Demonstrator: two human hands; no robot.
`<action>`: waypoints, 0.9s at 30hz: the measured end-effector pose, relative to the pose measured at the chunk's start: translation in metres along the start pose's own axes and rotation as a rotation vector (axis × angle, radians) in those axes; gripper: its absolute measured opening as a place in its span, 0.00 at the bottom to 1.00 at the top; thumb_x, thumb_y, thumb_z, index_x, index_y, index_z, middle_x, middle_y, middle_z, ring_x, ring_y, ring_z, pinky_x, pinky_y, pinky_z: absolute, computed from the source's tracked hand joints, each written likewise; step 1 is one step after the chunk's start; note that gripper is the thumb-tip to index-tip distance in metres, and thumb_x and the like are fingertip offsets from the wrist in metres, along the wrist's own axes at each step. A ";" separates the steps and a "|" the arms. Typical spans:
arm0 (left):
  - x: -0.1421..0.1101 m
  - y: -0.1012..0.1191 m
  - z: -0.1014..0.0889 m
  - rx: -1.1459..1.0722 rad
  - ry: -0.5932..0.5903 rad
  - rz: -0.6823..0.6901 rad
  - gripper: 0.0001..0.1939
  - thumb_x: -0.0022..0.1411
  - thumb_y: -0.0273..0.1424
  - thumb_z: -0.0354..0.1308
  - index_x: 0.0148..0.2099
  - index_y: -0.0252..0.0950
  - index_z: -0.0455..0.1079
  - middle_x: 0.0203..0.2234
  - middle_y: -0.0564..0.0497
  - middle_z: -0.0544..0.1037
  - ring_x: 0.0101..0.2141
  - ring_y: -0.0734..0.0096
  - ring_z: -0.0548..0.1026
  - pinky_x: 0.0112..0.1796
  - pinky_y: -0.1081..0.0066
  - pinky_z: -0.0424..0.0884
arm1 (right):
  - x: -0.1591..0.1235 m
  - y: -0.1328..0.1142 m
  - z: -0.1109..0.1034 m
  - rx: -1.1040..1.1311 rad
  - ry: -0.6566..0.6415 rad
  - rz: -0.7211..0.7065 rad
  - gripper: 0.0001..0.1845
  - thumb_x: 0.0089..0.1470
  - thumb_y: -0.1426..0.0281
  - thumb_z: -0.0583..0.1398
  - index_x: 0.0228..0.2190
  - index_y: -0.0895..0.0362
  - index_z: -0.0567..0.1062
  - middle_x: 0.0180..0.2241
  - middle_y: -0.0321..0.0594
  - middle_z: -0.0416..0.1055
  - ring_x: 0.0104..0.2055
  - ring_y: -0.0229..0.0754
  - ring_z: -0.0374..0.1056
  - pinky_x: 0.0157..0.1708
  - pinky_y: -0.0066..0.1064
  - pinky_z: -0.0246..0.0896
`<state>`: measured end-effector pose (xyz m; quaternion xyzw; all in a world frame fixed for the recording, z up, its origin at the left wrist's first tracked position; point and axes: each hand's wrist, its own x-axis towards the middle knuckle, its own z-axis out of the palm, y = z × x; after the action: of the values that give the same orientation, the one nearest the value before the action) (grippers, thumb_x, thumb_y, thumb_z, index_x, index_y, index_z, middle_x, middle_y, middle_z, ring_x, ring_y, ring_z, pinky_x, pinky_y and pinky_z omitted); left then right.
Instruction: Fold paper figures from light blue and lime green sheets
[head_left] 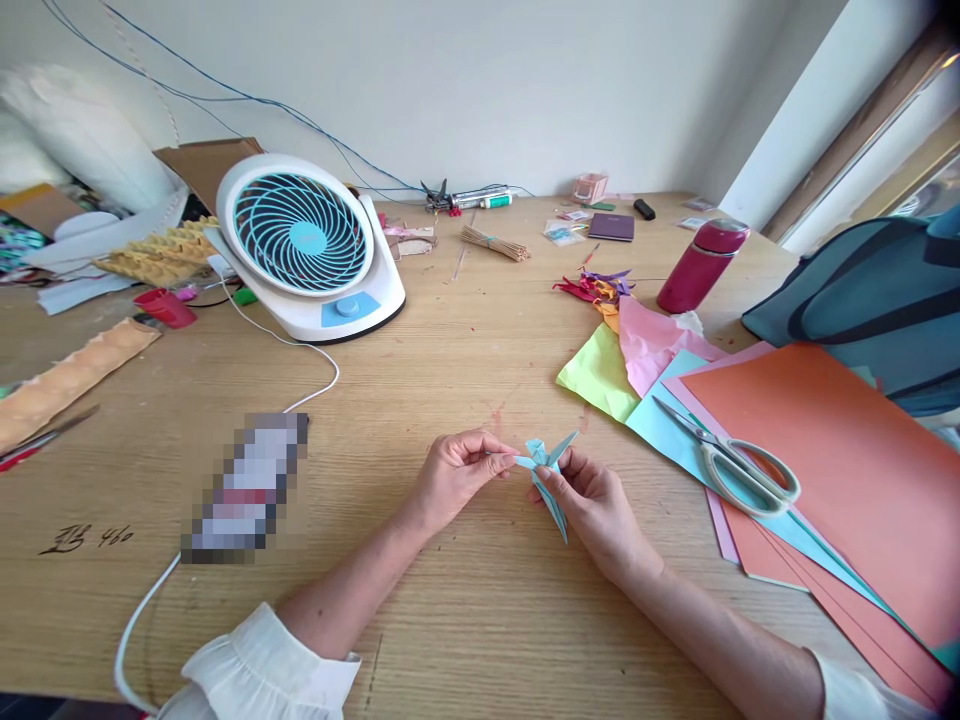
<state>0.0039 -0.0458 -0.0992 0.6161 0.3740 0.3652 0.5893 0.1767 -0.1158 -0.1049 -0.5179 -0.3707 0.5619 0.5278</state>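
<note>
A small folded light-blue paper figure [550, 472] is held just above the wooden table [465, 330] near its front middle. My left hand [457, 475] pinches one thin point of it from the left, fingers closed. On the right, my right hand [592, 505] grips the body of the figure between thumb and fingers, with a long blue point hanging down below them.
Sheets of orange [832, 460], blue, pink and yellow-green paper [600, 375] lie to the right, with scissors [739, 470] on them. A white and blue desk fan [307, 245] stands at the back left, its white cable trailing forward. A red bottle [701, 265] and a bag [877, 300] sit at the right.
</note>
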 end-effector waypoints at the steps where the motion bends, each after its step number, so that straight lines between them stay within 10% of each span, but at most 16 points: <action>1: 0.000 0.000 0.000 -0.032 -0.008 -0.027 0.10 0.55 0.37 0.68 0.32 0.35 0.79 0.24 0.52 0.79 0.27 0.75 0.73 0.33 0.75 0.69 | 0.000 0.000 0.000 -0.002 0.002 -0.004 0.26 0.41 0.48 0.70 0.26 0.56 0.71 0.23 0.37 0.73 0.25 0.39 0.70 0.30 0.30 0.67; 13: -0.002 0.001 0.012 -0.216 -0.013 -0.147 0.14 0.51 0.38 0.71 0.34 0.33 0.75 0.26 0.54 0.77 0.23 0.80 0.69 0.26 0.78 0.65 | 0.002 0.002 0.002 0.006 0.001 -0.012 0.26 0.40 0.47 0.70 0.26 0.56 0.71 0.25 0.36 0.71 0.27 0.39 0.69 0.31 0.31 0.66; 27: -0.005 0.006 0.010 0.243 0.046 0.058 0.11 0.58 0.34 0.63 0.28 0.33 0.69 0.22 0.54 0.72 0.25 0.76 0.68 0.28 0.75 0.64 | 0.002 0.004 0.001 -0.010 -0.096 -0.063 0.21 0.45 0.53 0.70 0.30 0.56 0.72 0.30 0.36 0.70 0.32 0.38 0.64 0.32 0.28 0.61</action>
<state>0.0108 -0.0549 -0.0933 0.6849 0.4107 0.3482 0.4909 0.1756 -0.1142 -0.1087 -0.4810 -0.4146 0.5672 0.5244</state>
